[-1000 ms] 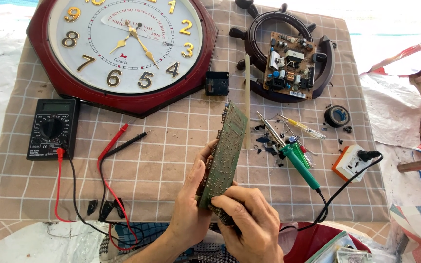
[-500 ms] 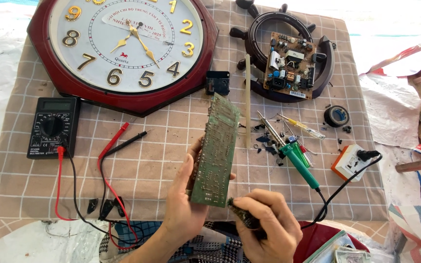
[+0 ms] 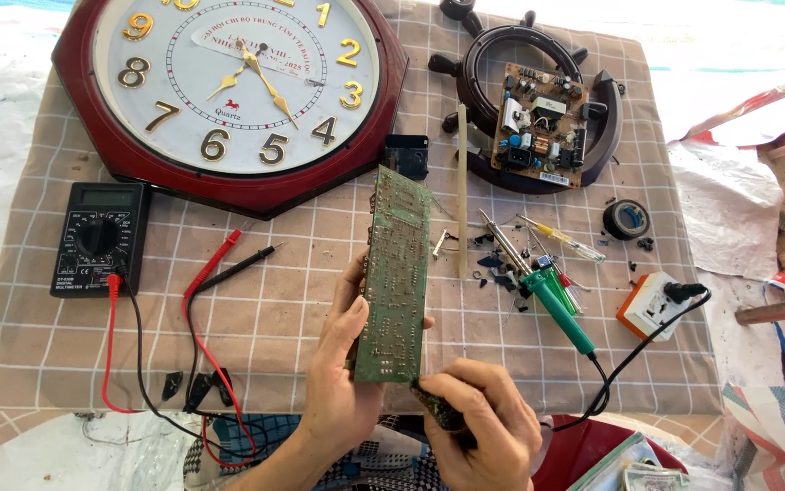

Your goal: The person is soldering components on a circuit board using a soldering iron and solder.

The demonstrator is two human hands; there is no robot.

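Right hand [image 3: 479,414] nearest, grip closed round a small dark tool [image 3: 436,407] whose tip meets the bottom edge of the long green circuit board [image 3: 395,277]. Left hand [image 3: 342,377] clamps that board, held upright above the checked beige cloth table [image 3: 301,300]. Best keep board steady, tool tip light. Room left of board; green-handled soldering iron [image 3: 547,295] close right, red octagonal wall clock [image 3: 229,91] beyond.

Left hand [image 3: 342,386], right hand [image 3: 488,418] — bare, no sleeves, no rings.
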